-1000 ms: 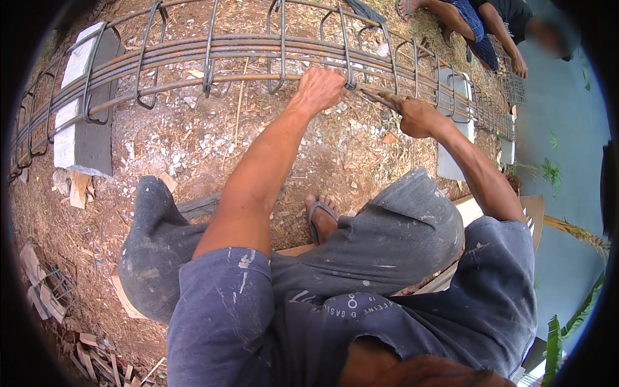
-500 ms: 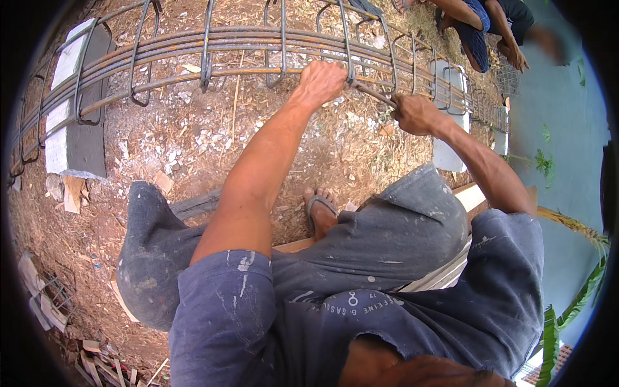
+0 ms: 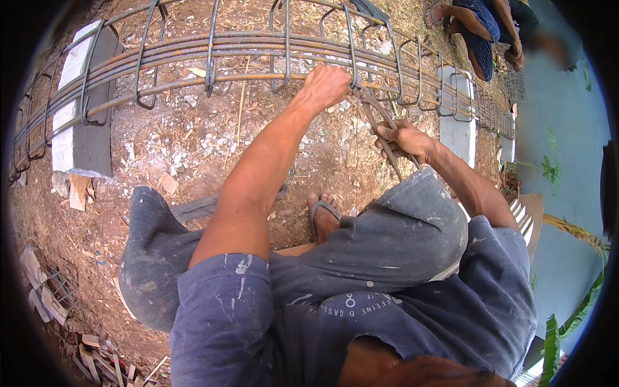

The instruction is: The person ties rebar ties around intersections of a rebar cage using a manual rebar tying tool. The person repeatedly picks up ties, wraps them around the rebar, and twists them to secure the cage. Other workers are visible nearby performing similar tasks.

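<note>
A cage of rusty steel rebar (image 3: 251, 46) with bent stirrups (image 3: 211, 48) runs across the upper view. My left hand (image 3: 327, 85) is closed around the lower bar of the cage, beside a stirrup. Long-handled pincers (image 3: 369, 106) have their head against that bar where the stirrup crosses it. My right hand (image 3: 407, 140) holds the pincers by their handles, which are spread somewhat apart and slant down toward my knee. Any tie wire in the jaws is too small to make out.
White-faced blocks (image 3: 72, 103) support the cage at the left, with another block (image 3: 456, 116) at the right. A co-worker's legs (image 3: 474, 29) are at the upper right beside a blue-grey wall (image 3: 561, 161). Wood scraps (image 3: 97, 361) lie lower left.
My right hand has moved down and slightly left, and its fingers have loosened. The pincers have swung to a steeper slant with their handles spread. My left hand stays at the bar.
</note>
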A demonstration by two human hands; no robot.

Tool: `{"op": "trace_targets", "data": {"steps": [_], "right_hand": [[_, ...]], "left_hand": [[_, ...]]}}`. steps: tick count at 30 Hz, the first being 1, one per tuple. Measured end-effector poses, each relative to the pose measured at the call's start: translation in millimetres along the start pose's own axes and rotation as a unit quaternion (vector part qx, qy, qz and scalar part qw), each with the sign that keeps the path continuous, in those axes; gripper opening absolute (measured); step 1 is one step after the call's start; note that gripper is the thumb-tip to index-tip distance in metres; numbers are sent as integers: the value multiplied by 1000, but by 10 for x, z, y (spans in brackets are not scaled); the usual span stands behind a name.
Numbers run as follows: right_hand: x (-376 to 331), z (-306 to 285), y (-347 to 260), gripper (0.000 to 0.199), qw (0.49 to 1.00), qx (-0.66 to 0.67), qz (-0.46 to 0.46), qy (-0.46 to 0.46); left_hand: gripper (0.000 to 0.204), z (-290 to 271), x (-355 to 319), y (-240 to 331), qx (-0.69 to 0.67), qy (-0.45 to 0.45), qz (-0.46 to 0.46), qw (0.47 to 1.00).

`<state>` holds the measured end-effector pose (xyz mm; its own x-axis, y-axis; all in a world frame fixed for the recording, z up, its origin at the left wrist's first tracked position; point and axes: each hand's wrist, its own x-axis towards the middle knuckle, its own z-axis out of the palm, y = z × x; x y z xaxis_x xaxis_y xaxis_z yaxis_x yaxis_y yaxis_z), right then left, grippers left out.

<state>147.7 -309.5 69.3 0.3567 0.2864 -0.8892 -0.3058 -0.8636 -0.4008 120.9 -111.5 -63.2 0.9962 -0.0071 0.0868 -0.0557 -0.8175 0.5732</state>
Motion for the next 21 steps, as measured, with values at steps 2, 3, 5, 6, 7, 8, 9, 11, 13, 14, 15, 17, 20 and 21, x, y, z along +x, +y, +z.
{"op": "trace_targets", "data": {"steps": [2,3,5,6,7,8,9,11,13,14,15,17,20,21], "right_hand": [[41,-136,-62,34,986,140,13,-92],[47,-163,-76,34,976,180,26,-117],[139,-109,229,38,930,318,-2,-186],[169,-83,409,40,899,381,-19,-216],[214,3,520,47,914,370,-27,-167],[188,36,464,46,955,270,-26,-120],[190,21,440,46,982,174,-18,-70],[76,-150,130,53,998,-57,8,2],[-36,-225,-49,58,862,-448,-111,210],[-94,-264,-52,57,786,-543,-146,256],[-114,-337,-37,56,698,-629,-176,295],[-196,-296,-101,54,627,-697,-159,310],[-345,-102,-377,49,754,-615,-53,224],[-378,-95,-395,48,816,-548,-33,178]], "left_hand": [[26,-48,-2,-45,-21,-33,-15,999],[26,-35,-4,-73,-35,-32,-24,999],[25,45,39,-99,-41,-15,-10,999],[25,82,96,-65,-43,-14,-3,999],[25,107,129,-58,-40,-15,-4,999],[25,131,118,-72,-34,-22,-7,999],[28,65,89,-39,-33,-43,0,999],[29,43,29,-59,-33,-30,0,999],[30,-33,-13,-64,-52,-5,-6,999],[29,-60,13,-59,-55,-5,-8,998],[28,-48,33,-63,-56,-7,-12,998],[29,-22,69,-129,-59,-2,-17,998],[36,81,5,-96,60,34,38,997],[38,88,-18,-60,71,19,30,997]]}}
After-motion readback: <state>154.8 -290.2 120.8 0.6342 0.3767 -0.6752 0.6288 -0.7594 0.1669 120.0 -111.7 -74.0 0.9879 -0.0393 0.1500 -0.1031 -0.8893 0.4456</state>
